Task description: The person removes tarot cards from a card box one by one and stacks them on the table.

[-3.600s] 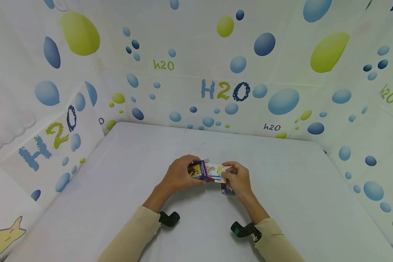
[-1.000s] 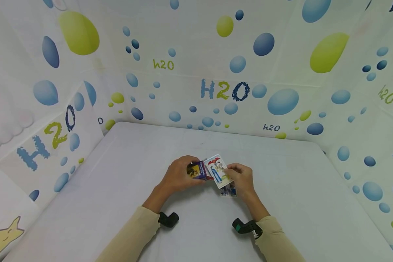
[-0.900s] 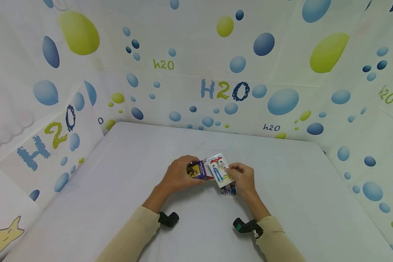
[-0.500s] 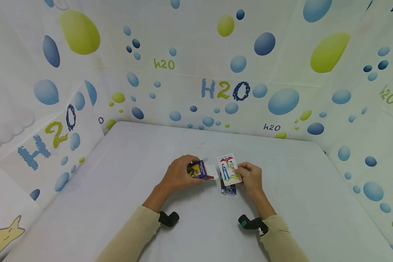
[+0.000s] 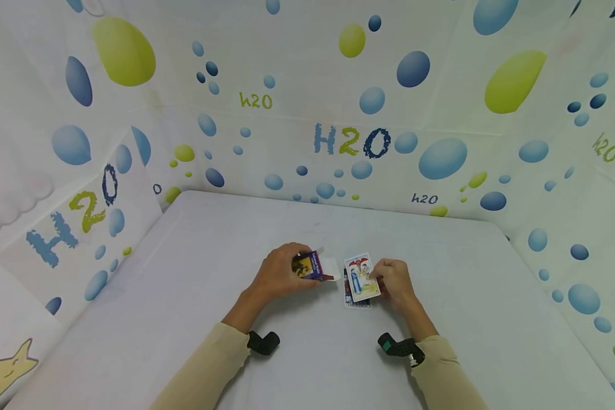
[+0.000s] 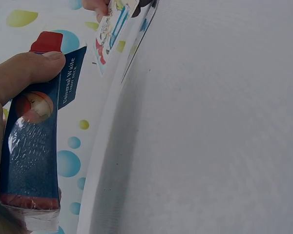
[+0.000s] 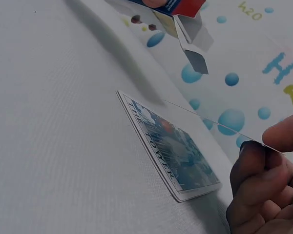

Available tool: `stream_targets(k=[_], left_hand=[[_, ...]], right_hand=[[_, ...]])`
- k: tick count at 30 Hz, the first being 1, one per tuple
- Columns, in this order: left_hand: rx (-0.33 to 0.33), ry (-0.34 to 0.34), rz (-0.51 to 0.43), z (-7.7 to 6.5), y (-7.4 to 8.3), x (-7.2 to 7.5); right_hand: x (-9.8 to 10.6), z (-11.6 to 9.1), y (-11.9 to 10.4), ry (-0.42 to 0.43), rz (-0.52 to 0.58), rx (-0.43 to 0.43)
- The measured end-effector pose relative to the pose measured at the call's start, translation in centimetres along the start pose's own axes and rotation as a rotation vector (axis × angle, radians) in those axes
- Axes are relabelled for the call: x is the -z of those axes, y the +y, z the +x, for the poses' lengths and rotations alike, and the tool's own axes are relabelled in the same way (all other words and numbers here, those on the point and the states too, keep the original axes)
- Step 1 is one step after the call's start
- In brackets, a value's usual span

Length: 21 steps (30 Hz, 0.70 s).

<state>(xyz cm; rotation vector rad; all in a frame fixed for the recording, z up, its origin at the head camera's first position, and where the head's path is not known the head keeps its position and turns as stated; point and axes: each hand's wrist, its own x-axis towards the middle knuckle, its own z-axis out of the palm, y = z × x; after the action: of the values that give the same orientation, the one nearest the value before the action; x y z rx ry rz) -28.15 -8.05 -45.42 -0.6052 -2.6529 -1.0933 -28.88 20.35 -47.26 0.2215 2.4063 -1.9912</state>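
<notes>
Card (image 5: 361, 279) is hanging just above the pile (image 7: 176, 156) lying on the table (image 5: 210, 256); right hand (image 5: 396, 280) is pinching the card's edge. Left hand (image 5: 277, 272) is gripping the opened box (image 5: 308, 266). Work is looking partly done: pile lying out, this card not yet resting, box contents not showing.

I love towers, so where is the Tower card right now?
In the right wrist view, the Tower card lies face up near the picture's middle, left of the right hand and beneath the pinched card.
</notes>
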Motion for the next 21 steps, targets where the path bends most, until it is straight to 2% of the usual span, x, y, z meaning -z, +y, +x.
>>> stream_targets(k=[7, 11, 16, 21], left_hand=[[0.003, 0.006, -0.001, 0.08, -0.13, -0.09], [0.009, -0.002, -0.001, 0.11, -0.17, -0.09], [0.007, -0.006, 0.002, 0.06, -0.12, -0.07], [0.016, -0.006, 0.005, 0.05, -0.13, -0.08]], right_hand=[[0.35, 0.03, -0.16, -0.098, -0.005, -0.074], [0.43, 0.06, -0.06, -0.146, -0.017, -0.079], [0.23, 0.08, 0.10, -0.150, -0.060, -0.094], [-0.22, -0.08, 0.01, -0.107, -0.184, -0.098]])
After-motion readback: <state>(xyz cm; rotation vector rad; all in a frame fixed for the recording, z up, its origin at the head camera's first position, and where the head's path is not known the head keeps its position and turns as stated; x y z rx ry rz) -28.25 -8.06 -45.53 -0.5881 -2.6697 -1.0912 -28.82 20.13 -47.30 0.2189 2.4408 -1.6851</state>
